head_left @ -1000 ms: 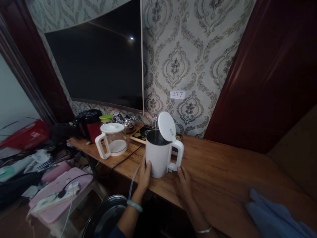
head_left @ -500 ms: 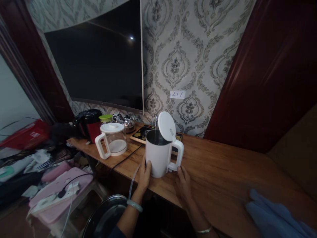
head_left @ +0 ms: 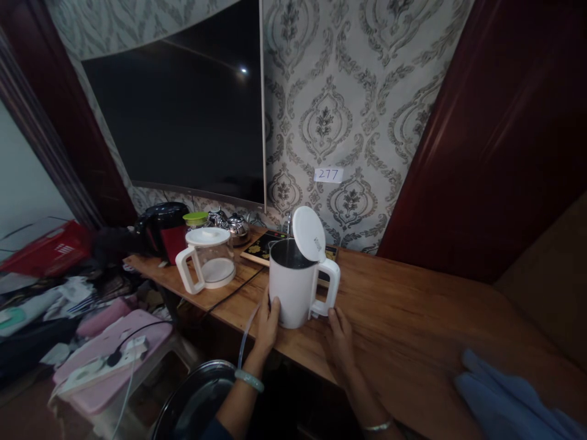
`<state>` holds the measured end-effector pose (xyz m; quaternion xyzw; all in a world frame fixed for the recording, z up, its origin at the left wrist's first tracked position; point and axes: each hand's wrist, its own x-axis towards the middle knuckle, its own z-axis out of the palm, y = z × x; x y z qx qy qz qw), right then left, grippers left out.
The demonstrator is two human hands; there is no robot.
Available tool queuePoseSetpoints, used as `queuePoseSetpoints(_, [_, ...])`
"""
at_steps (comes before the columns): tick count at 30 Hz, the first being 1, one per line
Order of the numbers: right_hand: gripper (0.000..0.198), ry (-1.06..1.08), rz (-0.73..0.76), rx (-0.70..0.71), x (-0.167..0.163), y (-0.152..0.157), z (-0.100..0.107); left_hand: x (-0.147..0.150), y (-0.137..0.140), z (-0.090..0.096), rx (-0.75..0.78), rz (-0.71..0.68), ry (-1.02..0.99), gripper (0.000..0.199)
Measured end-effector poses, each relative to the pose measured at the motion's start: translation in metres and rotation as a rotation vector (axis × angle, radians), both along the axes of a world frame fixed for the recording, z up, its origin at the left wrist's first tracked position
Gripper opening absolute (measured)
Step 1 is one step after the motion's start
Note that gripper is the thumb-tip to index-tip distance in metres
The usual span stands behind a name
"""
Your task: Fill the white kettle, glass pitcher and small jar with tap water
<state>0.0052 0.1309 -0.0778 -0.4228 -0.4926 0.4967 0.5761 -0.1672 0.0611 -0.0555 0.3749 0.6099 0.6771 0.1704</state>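
Note:
A white electric kettle [head_left: 292, 293] stands upright near the front edge of the wooden table, its round lid [head_left: 309, 233] raised and its dark metal inside showing. My left hand [head_left: 268, 321] grips the kettle's lower left side, thumb on the front and the other fingers partly hidden behind it. At the lower end of the handle [head_left: 331, 287], my right hand [head_left: 339, 333] has its fingertips closed against the white plastic. Left of the kettle is a glass pot [head_left: 219, 256] with a white lid and handle.
The wooden table [head_left: 413, 318] runs to the right, with blue cloth [head_left: 509, 391] on it. Behind the kettle lies an induction cooker [head_left: 259, 249], near metal teapots [head_left: 237, 226] and a black-and-red appliance [head_left: 169, 232]. Below left are a dark basin [head_left: 197, 397] and a pink stool [head_left: 110, 360] holding a power strip.

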Motion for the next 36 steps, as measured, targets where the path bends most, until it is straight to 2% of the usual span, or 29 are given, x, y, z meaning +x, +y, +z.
queuePoseSetpoints(6, [0.061,-0.014,0.029,0.021,0.0003,0.0004,0.0038,-0.001,0.0008,-0.0024,0.001,-0.002,0.006,0.09])
queuePoseSetpoints(11, [0.064,0.009,0.03,-0.004,-0.0006,-0.0035,0.0044,-0.0003,-0.0012,-0.0009,0.004,-0.004,0.006,0.082])
queuePoseSetpoints(16, [0.069,-0.018,0.017,-0.017,0.0012,-0.0026,0.0087,-0.0003,-0.0014,0.0015,0.004,-0.013,0.024,0.084])
queuePoseSetpoints(25, [0.068,-0.017,0.019,-0.022,0.0011,-0.0017,0.0089,-0.0005,0.0012,-0.0043,0.026,0.016,-0.002,0.077])
queuePoseSetpoints(36, [0.065,-0.016,0.025,0.0,-0.0002,-0.0031,0.0062,0.0013,-0.0013,0.0019,0.0,-0.02,-0.009,0.085])
